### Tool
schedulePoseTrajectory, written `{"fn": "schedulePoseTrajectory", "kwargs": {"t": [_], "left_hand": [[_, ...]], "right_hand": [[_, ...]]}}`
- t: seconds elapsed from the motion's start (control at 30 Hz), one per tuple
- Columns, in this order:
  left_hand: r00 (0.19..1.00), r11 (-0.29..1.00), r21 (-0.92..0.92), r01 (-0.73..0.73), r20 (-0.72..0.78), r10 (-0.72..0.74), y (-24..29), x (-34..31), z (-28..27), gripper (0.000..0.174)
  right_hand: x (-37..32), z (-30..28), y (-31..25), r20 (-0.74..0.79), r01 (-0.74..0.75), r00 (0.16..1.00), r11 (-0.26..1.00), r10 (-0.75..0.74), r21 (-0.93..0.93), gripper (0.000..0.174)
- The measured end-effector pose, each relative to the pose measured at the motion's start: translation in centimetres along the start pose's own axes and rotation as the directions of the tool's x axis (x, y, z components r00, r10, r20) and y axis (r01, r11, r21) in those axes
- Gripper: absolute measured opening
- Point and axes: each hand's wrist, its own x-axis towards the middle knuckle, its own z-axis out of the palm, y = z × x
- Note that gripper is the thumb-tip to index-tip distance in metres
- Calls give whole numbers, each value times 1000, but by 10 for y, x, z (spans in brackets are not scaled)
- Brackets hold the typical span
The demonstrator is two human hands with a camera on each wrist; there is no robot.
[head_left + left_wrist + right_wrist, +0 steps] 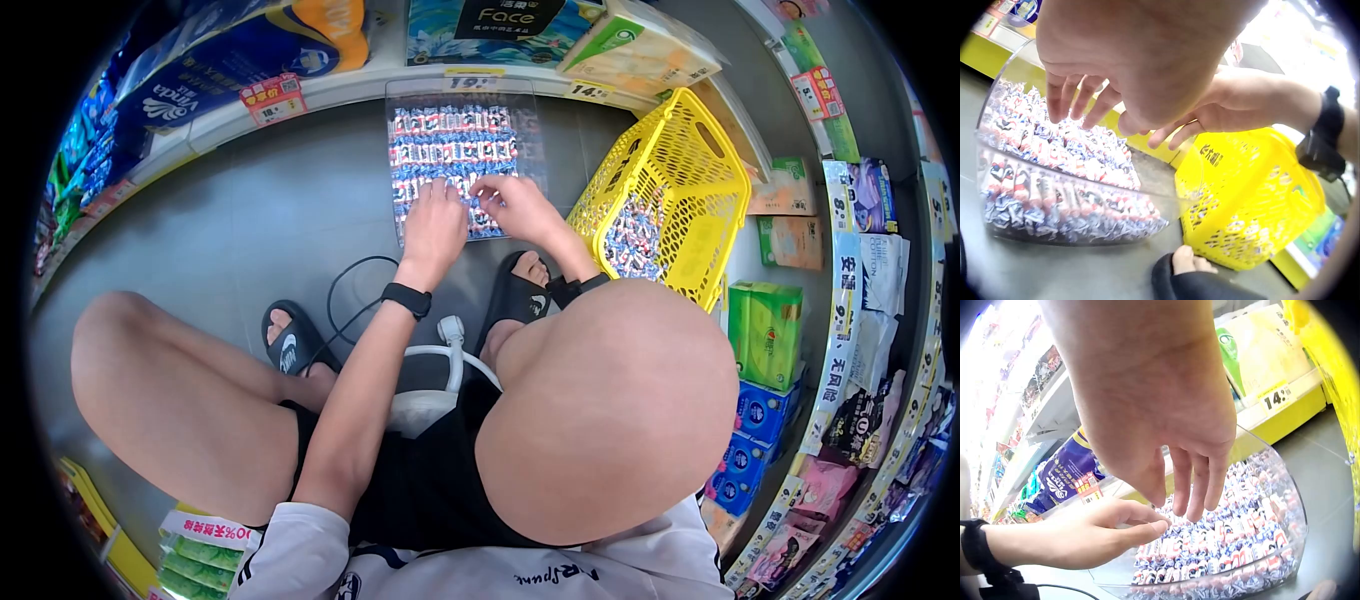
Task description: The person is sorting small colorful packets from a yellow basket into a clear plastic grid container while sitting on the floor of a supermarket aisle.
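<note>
A clear plastic box [394,215] on the floor holds small candies [450,150] in white, red and blue twist wrappers, laid in tight rows. My left hand [438,225] hovers at the near part of the rows, fingers pointing down among the wrappers. Beside it, my right hand [520,208] reaches in from the right with bent fingers, its thumb apart from the fingertips in the right wrist view. Both hands' fingertips are close together over the candies [1229,531]. Neither wrist view shows a candy between the fingers.
A yellow basket [690,130] with loose candies stands right of the box. Shelves with tissue packs [640,50] run behind and along the right. My sandalled feet, a cable [335,290] and a white stool [420,405] are nearer me.
</note>
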Motion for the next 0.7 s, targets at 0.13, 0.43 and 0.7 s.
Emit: {"fn": "schedulePoseTrajectory", "kwargs": {"t": [0.13,0.43,0.7], "left_hand": [[982,926,-332,-179,-125,145,20,14,-27,16],[882,693,-558,-456,-182,434,82,41,-74,13],[764,637,-577,-511,34,644,146,47,-104,30]], "right_hand": [[-4,-30,-25,-146,19,989,999,-23,-33,20],[-53,-107,-39,-358,-13,934,1000,3,-25,18],[-115,-156,9,-319,-231,923,973,213,-18,15]]}}
